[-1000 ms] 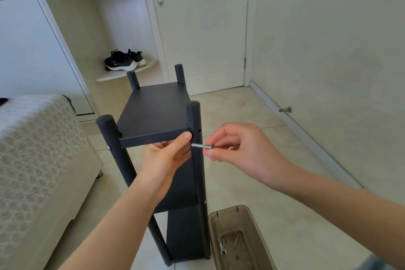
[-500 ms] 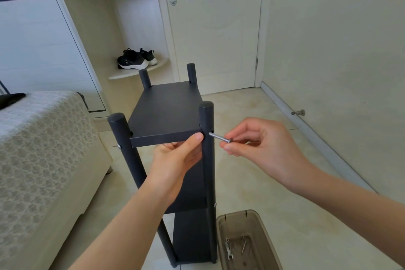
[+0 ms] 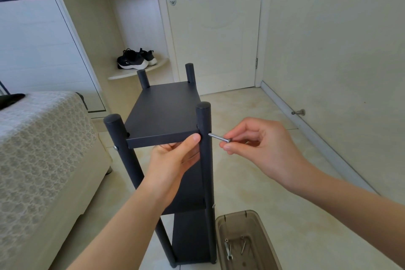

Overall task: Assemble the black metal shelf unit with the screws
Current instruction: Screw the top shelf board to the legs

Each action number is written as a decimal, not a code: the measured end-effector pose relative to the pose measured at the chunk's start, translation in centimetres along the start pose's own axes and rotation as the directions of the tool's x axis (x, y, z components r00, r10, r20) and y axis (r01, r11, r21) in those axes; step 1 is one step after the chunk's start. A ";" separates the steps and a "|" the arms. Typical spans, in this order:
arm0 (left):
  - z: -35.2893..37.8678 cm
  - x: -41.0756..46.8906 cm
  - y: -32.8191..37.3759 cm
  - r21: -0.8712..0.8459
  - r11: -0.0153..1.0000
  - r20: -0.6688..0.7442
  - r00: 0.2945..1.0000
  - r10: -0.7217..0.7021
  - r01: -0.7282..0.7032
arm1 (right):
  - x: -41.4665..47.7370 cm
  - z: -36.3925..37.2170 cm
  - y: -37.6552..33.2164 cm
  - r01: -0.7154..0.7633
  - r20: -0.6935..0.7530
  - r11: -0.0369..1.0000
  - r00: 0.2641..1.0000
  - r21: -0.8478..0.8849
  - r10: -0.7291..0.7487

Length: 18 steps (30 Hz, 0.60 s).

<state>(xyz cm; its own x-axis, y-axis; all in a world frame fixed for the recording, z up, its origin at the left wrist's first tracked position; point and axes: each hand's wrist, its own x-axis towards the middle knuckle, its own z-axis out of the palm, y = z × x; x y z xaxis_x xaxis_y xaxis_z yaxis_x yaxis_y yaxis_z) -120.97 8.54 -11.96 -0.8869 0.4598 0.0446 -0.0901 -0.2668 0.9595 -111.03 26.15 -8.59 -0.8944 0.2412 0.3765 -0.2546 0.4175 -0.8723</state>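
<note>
The black metal shelf unit (image 3: 162,114) stands upright on the floor, with round posts at its corners and lower shelves beneath. My left hand (image 3: 175,160) grips the front edge of the top shelf from below, thumb on the edge next to the front right post (image 3: 205,160). My right hand (image 3: 260,147) pinches the head of a silver screw (image 3: 218,137). The screw's tip sits at the outer side of that post, level with the top shelf. Another screw head (image 3: 115,148) shows on the front left post.
A brown translucent plastic box (image 3: 221,226) with a few loose screws (image 3: 228,250) lies on the floor by the unit's right foot. A bed with a patterned cover (image 3: 39,149) is close on the left. A wall (image 3: 339,50) runs on the right, a closed door (image 3: 214,28) behind.
The screw went from pointing level at the post to angling down toward my right hand, its tip staying at the post's side. The view shifted, so the unit sits further right. My left hand kept its grip.
</note>
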 end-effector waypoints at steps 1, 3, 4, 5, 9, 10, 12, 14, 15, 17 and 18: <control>0.0 0.0 0.0 -0.001 1.000 0.000 1.000 0.000 0.000 | 0.0 0.0 0.0 0.001 -0.002 1.000 1.000 0.001 -0.001; 0.0 0.0 0.0 0.002 1.000 -0.002 1.000 0.000 0.000 | 0.1 -0.1 -0.1 0.000 -0.006 1.000 1.000 0.005 0.000; -0.1 0.0 0.0 0.004 1.000 -0.004 1.000 0.000 0.000 | 0.2 -0.1 -0.1 -0.001 -0.007 1.000 1.000 0.006 0.001; 0.0 0.0 0.0 0.006 1.000 -0.005 1.000 0.001 -0.001 | 0.2 -0.1 -0.1 -0.003 -0.008 1.000 1.000 0.007 0.003; 0.0 0.0 0.0 -0.001 1.000 -0.001 1.000 -0.001 0.001 | 0.2 0.1 -0.1 -0.003 -0.004 1.000 1.000 -0.004 0.003; 0.0 0.0 0.0 0.000 1.000 -0.001 1.000 -0.003 0.003 | 0.2 0.1 -0.1 -0.001 -0.005 1.000 1.000 -0.012 0.001; 0.0 0.0 0.0 0.001 1.000 -0.004 1.000 -0.006 0.006 | 0.3 0.1 -0.1 0.004 -0.010 1.000 1.000 -0.009 -0.004; -0.1 0.0 0.1 -0.003 1.000 -0.008 1.000 -0.008 0.008 | 0.3 0.1 -0.1 0.005 -0.010 1.000 1.000 -0.003 -0.005; -0.1 0.0 0.1 -0.006 1.000 -0.010 1.000 -0.009 0.009 | 0.3 0.1 -0.1 0.006 -0.008 1.000 1.000 -0.004 -0.006; -0.1 -0.1 0.1 -0.010 1.000 -0.005 1.000 -0.008 0.008 | 0.2 0.1 -0.1 0.011 -0.006 1.000 1.000 -0.010 -0.011; -0.1 -0.1 0.1 -0.010 1.000 -0.001 1.000 -0.006 0.006 | 0.2 0.1 -0.1 0.012 -0.008 1.000 1.000 -0.010 -0.013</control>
<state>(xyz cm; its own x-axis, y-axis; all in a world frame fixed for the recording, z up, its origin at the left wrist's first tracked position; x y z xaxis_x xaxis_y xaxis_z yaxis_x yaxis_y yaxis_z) -120.93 8.41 -11.92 -0.8869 0.4604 0.0380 -0.1002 -0.2720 0.9571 -111.21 26.07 -8.50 -0.8882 0.2431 0.3900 -0.2621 0.4290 -0.8644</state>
